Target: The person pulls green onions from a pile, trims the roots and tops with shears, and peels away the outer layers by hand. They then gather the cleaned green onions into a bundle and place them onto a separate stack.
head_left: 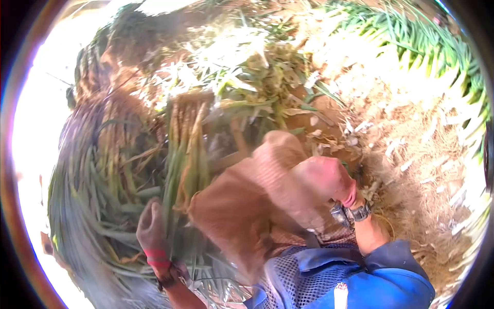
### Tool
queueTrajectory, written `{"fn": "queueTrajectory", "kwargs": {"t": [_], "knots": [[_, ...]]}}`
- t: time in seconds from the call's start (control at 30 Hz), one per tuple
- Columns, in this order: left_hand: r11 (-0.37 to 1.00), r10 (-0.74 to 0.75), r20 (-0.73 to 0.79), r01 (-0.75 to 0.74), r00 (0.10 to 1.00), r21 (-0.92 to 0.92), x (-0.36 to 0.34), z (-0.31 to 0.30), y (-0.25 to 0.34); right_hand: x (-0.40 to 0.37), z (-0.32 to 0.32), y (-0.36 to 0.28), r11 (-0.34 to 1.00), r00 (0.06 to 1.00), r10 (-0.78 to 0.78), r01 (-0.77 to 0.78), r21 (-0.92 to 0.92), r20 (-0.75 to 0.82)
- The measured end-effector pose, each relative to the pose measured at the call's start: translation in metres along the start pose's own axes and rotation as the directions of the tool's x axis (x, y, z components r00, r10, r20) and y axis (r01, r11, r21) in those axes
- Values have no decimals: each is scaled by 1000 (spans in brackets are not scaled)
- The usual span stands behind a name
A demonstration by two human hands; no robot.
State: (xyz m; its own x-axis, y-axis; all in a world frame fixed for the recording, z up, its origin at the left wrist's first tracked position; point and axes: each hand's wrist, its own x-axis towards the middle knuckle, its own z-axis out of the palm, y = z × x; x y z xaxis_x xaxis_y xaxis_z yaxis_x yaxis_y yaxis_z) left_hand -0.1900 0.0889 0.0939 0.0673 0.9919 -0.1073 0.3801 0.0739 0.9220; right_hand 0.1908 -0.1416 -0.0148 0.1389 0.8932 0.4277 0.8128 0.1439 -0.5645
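Right up close, the blue garment (381, 286) and its mesh panel (316, 275) fill the bottom, with a slim pale thing (340, 296) showing against the blue. Just beyond come the brown trousers (231, 206), knees bent, and here are both hands. The right grip (327, 177), in a pink glove, is over the knee on its side, a dark-strapped watch (362, 211) at the wrist; it's blurred, so whether it's wide, narrow or holding anything, I can't tell. Over to the left grip (152, 226), in a greyish glove with a pink cuff: fingers point away from the body, right up beside the bundle of green stalks (185, 144). Its fingers are hard to make out, so I can't tell whether it's closed on any of them.

That bundle runs ahead of the left grip, brownish ends farthest away, leaves towards the body. Left of the same grip, and out beyond it, sprawls the big heap of long green stalks (92, 170). Ahead of both grips, between them and farther off, there's a bright scatter of leaf scraps (231, 77). Ahead and right of the right grip lies brown ground (406, 154) strewn with pale bits, and past that, a long curving row of green stalks (422, 46).
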Motion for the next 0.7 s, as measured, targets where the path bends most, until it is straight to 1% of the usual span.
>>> {"fn": "queueTrajectory", "kwargs": {"t": [0.03, 0.07, 0.1, 0.13, 0.17, 0.2, 0.23, 0.27, 0.3, 0.33, 0.37, 0.43, 0.47, 0.53, 0.57, 0.6, 0.63, 0.7], "knots": [[959, 164, 104, -183, 981, 217, 42, -11, -46, -13, 2, 16, 869, 906, 416, -421, 259, 77], [958, 156, 128, -182, 979, 220, 68, -10, -78, -26, 4, 32, 512, 652, 717, -732, 450, 245], [824, 194, 243, -292, 951, 485, 90, -7, -105, -34, 4, 48, 501, 574, 785, -809, 306, 232], [606, 198, 366, -407, 909, 684, 112, -6, -140, -49, 10, 66, 477, 549, 803, -825, 303, 230], [580, 228, 418, -468, 879, 667, 133, -19, -198, -69, 20, 88, 469, 488, 843, -873, 133, 226], [579, 208, 444, -476, 871, 663, 134, -20, -199, -92, 33, 111, 443, 424, 879, -896, -41, 219], [585, 163, 444, -448, 881, 676, 134, -16, -198, -128, 51, 141, 411, 392, 893, -910, -47, 224], [586, 127, 431, -418, 894, 694, 133, -14, -198, -169, 72, 172, 468, 401, 868, -858, -213, 293], [590, 100, 414, -389, 905, 708, 130, -16, -197, -197, 82, 189, 524, 396, 840, -770, -365, 372], [586, 80, 404, -371, 911, 721, 129, -16, -198, -198, 76, 184, 499, 361, 851, -784, -370, 382], [581, 64, 394, -356, 917, 732, 128, -16, -199, -203, 66, 179, 457, 301, 862, -808, -371, 407], [570, 43, 379, -335, 924, 750, 128, -11, -196, -254, 83, 201, 127, 17, 947, -937, -326, 320], [565, 38, 373, -328, 927, 757, 128, -10, -195, -288, 93, 216, 100, -14, 946, -937, -334, 324], [553, 25, 363, -316, 931, 771, 128, -5, -191, -336, 99, 230, 29, -38, 975, -955, -296, 220], [547, 24, 353, -308, 935, 778, 127, -3, -190, -353, 98, 237, 59, -18, 970, -950, -305, 244], [543, 14, 350, -301, 937, 784, 126, -1, -189, -354, 93, 237, 47, -35, 967, -949, -311, 252], [540, 9, 350, -299, 937, 786, 125, 2, -188, -354, 83, 240, 70, -21, 970, -930, -361, 242], [531, -2, 340, -287, 940, 797, 124, 4, -185, -356, 81, 259, -48, -97, 983, -958, -284, 159]]}}
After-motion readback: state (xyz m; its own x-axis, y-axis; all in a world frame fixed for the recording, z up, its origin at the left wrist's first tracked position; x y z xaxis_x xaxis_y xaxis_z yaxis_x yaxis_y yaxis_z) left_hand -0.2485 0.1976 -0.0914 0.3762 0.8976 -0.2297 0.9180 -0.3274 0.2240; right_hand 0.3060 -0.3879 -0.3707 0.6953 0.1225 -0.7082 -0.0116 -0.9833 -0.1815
